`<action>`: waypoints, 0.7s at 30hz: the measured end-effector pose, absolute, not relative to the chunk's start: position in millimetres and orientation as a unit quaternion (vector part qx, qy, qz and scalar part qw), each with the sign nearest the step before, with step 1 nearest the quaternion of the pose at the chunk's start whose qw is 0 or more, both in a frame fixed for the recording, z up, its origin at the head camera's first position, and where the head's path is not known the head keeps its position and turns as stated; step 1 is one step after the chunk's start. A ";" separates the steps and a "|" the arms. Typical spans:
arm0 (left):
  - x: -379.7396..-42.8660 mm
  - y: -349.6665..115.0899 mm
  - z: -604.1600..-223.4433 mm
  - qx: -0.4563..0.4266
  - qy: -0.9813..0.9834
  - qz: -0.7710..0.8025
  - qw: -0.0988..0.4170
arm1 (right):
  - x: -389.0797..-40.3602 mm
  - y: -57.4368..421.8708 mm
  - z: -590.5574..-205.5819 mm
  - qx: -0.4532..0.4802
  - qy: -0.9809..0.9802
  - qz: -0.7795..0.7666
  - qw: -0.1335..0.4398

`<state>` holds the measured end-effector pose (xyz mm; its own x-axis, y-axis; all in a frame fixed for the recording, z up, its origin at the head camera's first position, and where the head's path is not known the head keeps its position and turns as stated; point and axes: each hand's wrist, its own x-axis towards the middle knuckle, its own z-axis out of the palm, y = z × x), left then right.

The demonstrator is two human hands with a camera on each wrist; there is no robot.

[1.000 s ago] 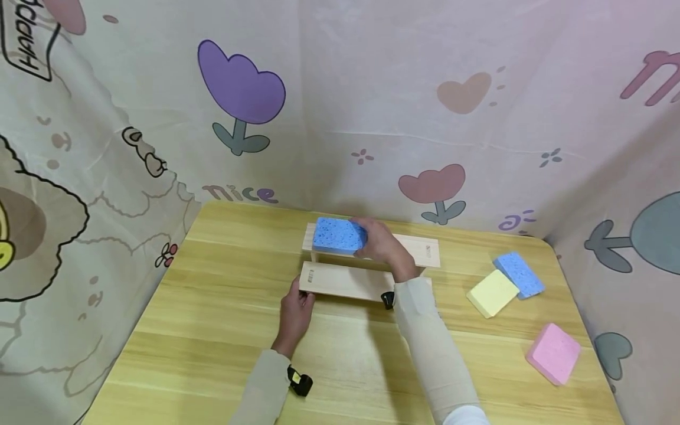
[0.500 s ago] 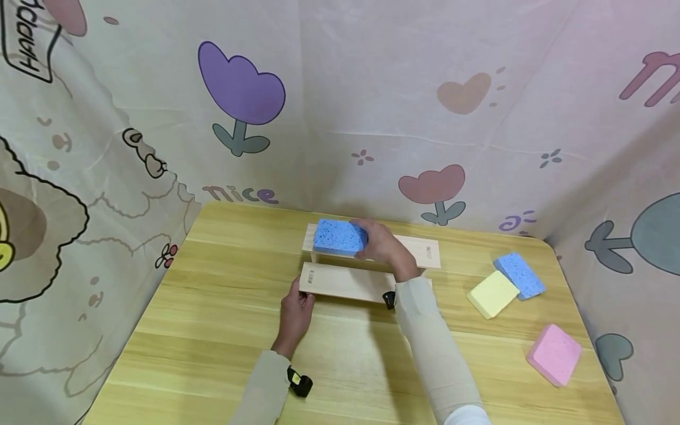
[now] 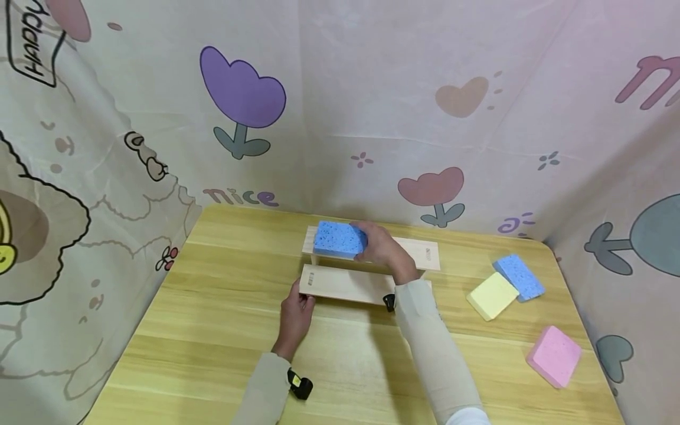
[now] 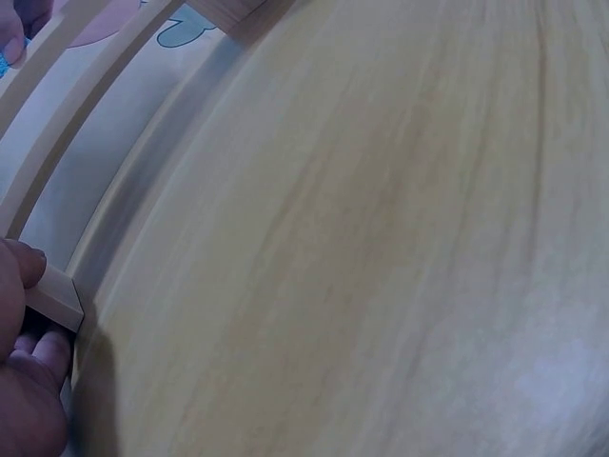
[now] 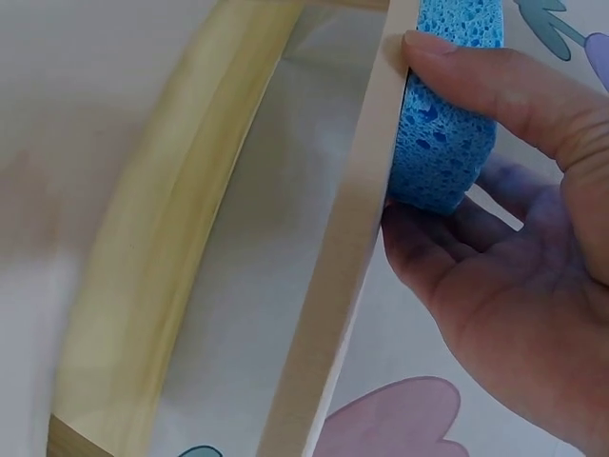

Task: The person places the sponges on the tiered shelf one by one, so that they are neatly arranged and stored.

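Flowered cloth [image 3: 345, 88] hangs behind the table [image 3: 212, 330]. The right hand [image 3: 381, 244] pinches a blue sponge [image 3: 337, 238] at its nine o'clock, atop a wooden stand [image 3: 345, 283]; the left hand [image 3: 295, 314] grips the stand, toward its two o'clock.

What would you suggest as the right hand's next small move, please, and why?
I would probably ease the right hand off the blue sponge: the sponge appears to rest on the rear board of the wooden rack, and the left hand grips the rack near its front left corner.
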<state>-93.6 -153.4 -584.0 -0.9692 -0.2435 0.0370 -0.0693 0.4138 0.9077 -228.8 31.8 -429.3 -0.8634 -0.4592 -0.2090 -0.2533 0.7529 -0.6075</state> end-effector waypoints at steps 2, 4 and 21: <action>-93.8 -153.1 -583.6 0.090 -0.837 -0.534 0.082 | -228.9 32.2 -428.5 -0.194 0.921 -0.289 0.177; -94.5 -152.7 -583.1 0.091 -0.835 -0.537 0.081 | -229.0 32.3 -427.6 -0.195 0.922 -0.285 0.178; -93.3 -152.8 -580.2 0.100 -0.836 -0.535 0.072 | -223.6 33.2 -424.1 -0.158 0.915 -0.324 0.182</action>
<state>-93.3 -152.8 -580.2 -0.9694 -0.2450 0.0129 -0.0910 0.4081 0.9084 -223.6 33.2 -424.1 -0.8842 -0.4062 -0.2308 -0.1708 0.7408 -0.6496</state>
